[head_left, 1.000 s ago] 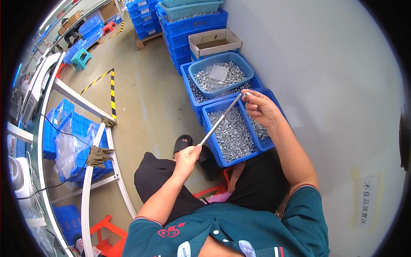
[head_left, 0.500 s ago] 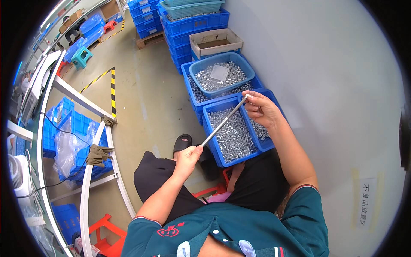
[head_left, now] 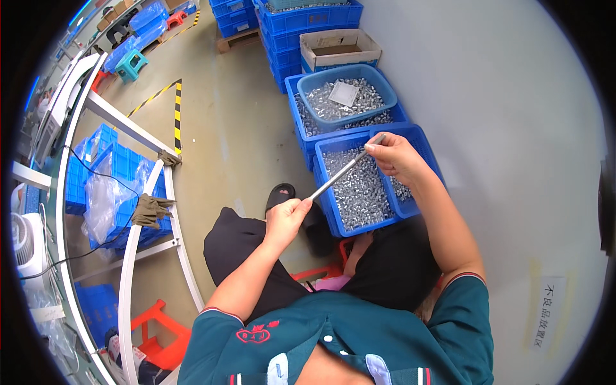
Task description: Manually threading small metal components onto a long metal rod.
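Observation:
A thin silver metal rod [head_left: 339, 174] slants up to the right between my hands, above a blue divided crate [head_left: 326, 208] full of small shiny metal parts [head_left: 360, 197]. My left hand [head_left: 284, 224] is closed around the rod's lower end. At the upper end, the thumb and fingers of my right hand [head_left: 399, 157] pinch the rod, and its tip shows just past them. Whether a small part sits on the rod under those fingers cannot be made out.
Beyond the crate, a light-blue basket [head_left: 340, 122] of similar parts holds a white card [head_left: 344, 94]. Farther back are an open carton [head_left: 340, 56] and stacked blue crates [head_left: 311, 20]. A white-framed bench [head_left: 131, 276] with gloves [head_left: 151, 210] stands left; a grey wall [head_left: 513, 128] rises right.
The rod's tip now shows beyond my right fingers, where before they covered its end with a small shiny bit. The whole view has shifted slightly; my left grip looks the same.

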A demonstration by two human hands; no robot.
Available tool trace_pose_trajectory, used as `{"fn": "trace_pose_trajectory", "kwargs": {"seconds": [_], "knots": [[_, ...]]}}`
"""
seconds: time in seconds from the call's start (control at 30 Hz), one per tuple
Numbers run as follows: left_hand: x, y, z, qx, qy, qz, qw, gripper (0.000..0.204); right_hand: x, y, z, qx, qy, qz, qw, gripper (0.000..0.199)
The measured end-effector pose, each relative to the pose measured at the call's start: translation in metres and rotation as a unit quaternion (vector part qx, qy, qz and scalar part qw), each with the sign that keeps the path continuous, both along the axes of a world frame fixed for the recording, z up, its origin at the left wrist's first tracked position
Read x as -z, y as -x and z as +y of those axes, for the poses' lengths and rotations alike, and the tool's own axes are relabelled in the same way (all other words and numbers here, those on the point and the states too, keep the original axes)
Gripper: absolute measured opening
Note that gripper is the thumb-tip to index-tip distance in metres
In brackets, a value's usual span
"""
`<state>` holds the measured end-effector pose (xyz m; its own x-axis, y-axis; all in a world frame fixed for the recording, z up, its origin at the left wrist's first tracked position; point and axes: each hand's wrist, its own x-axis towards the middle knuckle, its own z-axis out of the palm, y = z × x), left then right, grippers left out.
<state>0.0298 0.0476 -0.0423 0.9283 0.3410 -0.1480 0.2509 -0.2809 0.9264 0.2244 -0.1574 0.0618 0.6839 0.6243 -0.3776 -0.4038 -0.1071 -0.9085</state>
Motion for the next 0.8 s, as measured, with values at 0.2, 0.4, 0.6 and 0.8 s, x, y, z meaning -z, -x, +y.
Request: {"fn": "trace_pose_trajectory", "kwargs": {"seconds": [0.2, 0.4, 0.6, 0.8], "knots": [[-0.011, -0.007, -0.008, -0.001, 0.004, 0.008, 1.000, 0.050, 0.015, 0.010, 0.013, -0.021, 0.025, 0.052, 0.998, 0.015], [0.006, -0.006, 0.000, -0.007, 0.048, -0.007, 0.999, 0.049, 0.003, 0.006, 0.011, -0.017, -0.042, 0.166, 0.985, 0.020], [0.009, -0.005, 0.000, -0.008, 0.081, -0.006, 0.997, 0.048, 0.023, -0.021, -0.010, 0.138, -0.064, 0.240, 0.959, 0.022], [0.008, -0.003, 0.001, -0.007, 0.096, -0.006, 0.995, 0.048, 0.033, -0.032, -0.017, 0.073, -0.095, 0.247, 0.962, 0.024]]}}
